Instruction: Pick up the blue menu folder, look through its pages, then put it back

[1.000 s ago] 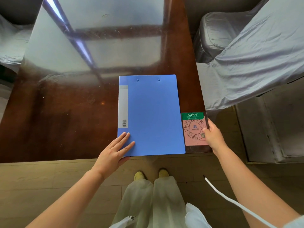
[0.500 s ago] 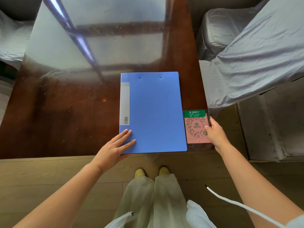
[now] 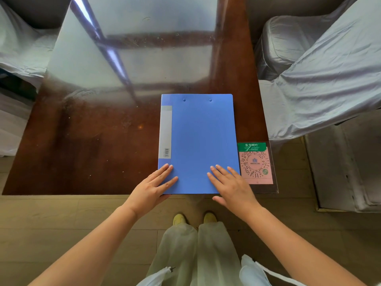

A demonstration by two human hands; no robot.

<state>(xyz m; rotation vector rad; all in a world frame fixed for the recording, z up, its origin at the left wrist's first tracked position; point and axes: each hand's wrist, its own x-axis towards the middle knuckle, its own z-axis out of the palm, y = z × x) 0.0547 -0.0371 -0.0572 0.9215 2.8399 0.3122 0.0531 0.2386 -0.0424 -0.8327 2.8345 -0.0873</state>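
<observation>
Brown table (image 3: 86, 153) holds the blue menu folder (image 3: 198, 141); right hand (image 3: 233, 186) has joined left hand (image 3: 152, 188) flat on it, fingers spread, ready to lift.

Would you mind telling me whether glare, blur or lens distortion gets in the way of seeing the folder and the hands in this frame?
Head view: strong window glare washes the far half of the glossy table; the blue folder, left hand and right hand lie outside it, evenly lit and sharp; the QR card is legible; wide-angle distortion bends the table edges and splays the forearms.
</observation>
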